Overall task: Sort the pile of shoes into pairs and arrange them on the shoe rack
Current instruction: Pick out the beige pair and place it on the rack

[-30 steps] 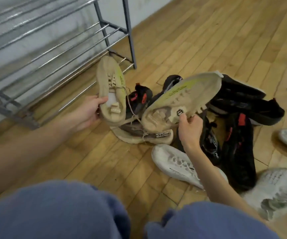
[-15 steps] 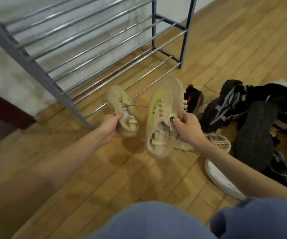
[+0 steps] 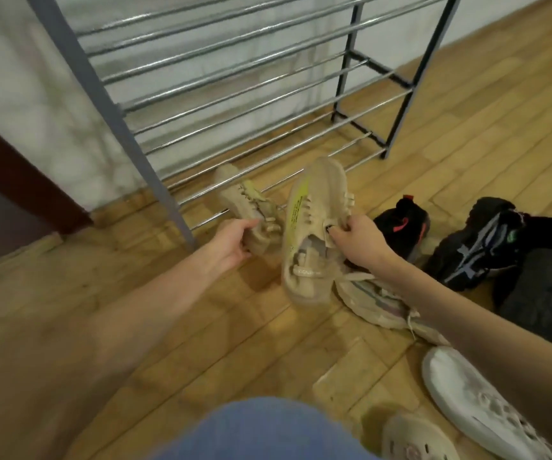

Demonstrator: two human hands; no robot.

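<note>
Two beige sneakers are held before the shoe rack (image 3: pixel 155 180), toes toward it: smaller-looking one (image 3: pixel 246 207) gripped at heel by left hand (image 3: pixel 234 239), larger (image 3: pixel 314 224) pinched by right hand (image 3: pixel 356 240).

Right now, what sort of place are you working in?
Probably a home entryway or hallway. A metal shoe rack stands against a pale wall on a wood floor, with a pile of shoes beside it. Each hand holds one beige sneaker: left hand, right hand.
</note>
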